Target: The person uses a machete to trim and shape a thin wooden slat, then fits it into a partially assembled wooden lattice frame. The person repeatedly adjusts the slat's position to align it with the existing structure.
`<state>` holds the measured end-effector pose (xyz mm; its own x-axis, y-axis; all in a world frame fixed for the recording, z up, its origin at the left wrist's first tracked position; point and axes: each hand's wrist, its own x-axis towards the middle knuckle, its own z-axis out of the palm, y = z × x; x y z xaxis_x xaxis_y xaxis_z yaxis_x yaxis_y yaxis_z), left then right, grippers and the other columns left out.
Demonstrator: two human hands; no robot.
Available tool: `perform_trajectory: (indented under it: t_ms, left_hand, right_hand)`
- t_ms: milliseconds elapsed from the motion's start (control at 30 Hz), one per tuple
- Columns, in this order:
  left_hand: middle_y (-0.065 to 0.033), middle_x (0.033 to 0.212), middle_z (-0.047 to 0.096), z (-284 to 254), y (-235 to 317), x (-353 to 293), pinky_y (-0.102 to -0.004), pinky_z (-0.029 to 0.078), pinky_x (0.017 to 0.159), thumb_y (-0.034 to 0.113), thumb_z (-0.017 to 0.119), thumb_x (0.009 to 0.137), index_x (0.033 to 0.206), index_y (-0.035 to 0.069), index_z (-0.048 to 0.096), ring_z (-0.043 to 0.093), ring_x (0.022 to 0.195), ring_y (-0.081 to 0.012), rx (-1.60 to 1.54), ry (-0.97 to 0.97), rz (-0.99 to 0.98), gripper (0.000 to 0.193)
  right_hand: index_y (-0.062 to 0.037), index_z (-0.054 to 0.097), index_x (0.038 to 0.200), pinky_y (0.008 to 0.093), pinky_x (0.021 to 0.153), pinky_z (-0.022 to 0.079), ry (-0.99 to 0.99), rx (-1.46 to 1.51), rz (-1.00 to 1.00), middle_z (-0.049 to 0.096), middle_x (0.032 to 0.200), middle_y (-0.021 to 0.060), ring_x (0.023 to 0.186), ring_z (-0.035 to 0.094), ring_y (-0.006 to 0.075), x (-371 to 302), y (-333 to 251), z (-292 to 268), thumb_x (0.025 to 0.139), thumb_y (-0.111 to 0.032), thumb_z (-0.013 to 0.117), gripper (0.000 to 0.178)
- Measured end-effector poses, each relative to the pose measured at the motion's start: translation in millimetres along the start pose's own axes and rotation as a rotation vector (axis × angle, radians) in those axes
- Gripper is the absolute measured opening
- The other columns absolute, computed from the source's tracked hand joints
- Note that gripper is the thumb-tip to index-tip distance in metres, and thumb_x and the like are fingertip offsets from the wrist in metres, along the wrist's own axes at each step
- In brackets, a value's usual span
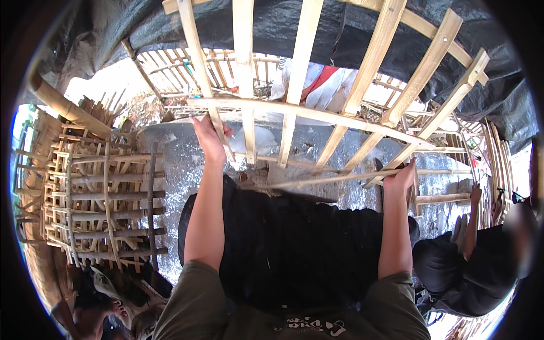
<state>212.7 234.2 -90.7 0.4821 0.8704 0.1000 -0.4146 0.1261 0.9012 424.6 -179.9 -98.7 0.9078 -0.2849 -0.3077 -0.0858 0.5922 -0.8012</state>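
Note:
Raised in front of me is a slatted bamboo panel (pixel 311 113), its pale strips fanning upward and crossed by long thin strips. My left hand (pixel 209 139) is closed around the lower part of its leftmost slat. At the lower right corner, my right hand (pixel 400 175) grips the end of the rightmost slat; its fingers are partly hidden behind the wood. Just below the panel's lower ends runs a thin bamboo strip (pixel 317 182); whether it belongs to the panel I cannot tell.
Bamboo frames (pixel 107 195) are stacked at the left, below a thick bamboo pole (pixel 71 110). A dark tarpaulin (pixel 476 102) hangs overhead. A co-worker in dark clothes (pixel 481 266) sits close at my right, one hand (pixel 476 194) by a bamboo piece. Another person's hand (pixel 116 310) shows at lower left.

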Motion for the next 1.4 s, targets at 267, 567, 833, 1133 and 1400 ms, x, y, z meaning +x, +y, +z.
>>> perform_trajectory:
  t_ms: [267,567,833,1133,1400]
  left_hand:
    - [-0.0034,0.053,0.043,-5,-8,8,-0.034,0.043,0.049,0.065,0.021,0.106,0.079,0.006,0.05,0.041,0.046,-0.0164,0.045,0.081,0.006,0.072]
    - [-0.0046,0.058,0.046,-2,-6,4,-0.0352,0.042,0.047,0.045,0.042,0.107,0.078,0.006,0.051,0.044,0.048,-0.016,0.087,0.154,0.024,0.049]
    - [-0.0035,0.055,0.044,3,-4,1,-0.0352,0.039,0.046,0.034,0.038,0.104,0.079,0.007,0.051,0.041,0.045,-0.0153,0.111,0.195,0.034,0.039]
    - [-0.0036,0.054,0.042,1,-7,5,-0.0352,0.039,0.047,0.04,0.04,0.106,0.074,0.008,0.048,0.038,0.043,-0.0155,0.117,0.172,0.047,0.046]
    - [-0.0035,0.055,0.043,5,-1,2,-0.0343,0.041,0.047,0.04,0.041,0.106,0.077,0.007,0.05,0.04,0.045,-0.0152,0.11,0.183,0.011,0.045]
  right_hand:
    - [-0.0061,0.046,0.117,0.031,0.064,0.056,0.065,0.25,0.017,0.047,0.074,0.0014,0.065,0.053,0.0132,6,-41,0,0.104,-0.038,0.058,0.036]
    - [-0.0057,0.051,0.085,0.0383,0.068,0.056,-0.34,0.497,0.089,0.052,0.068,0.0056,0.063,0.054,0.018,12,-60,-14,0.103,-0.034,0.055,0.034]
    - [-0.0007,0.068,0.099,0.0331,0.086,0.05,-0.555,-0.195,-0.003,0.064,0.095,0.0064,0.089,0.059,0.0171,-17,-82,2,0.107,-0.047,0.048,0.051]
    - [0.0019,0.071,0.096,0.0224,0.046,0.034,-0.994,-0.549,-0.038,0.07,0.082,0.0092,0.056,0.052,0.0086,-8,-102,-21,0.105,-0.048,0.051,0.054]
    - [0.003,0.067,0.106,0.0285,0.055,0.052,-1.201,-0.468,-0.059,0.071,0.096,0.0181,0.071,0.066,0.0194,-11,-111,-27,0.08,-0.025,0.086,0.043]
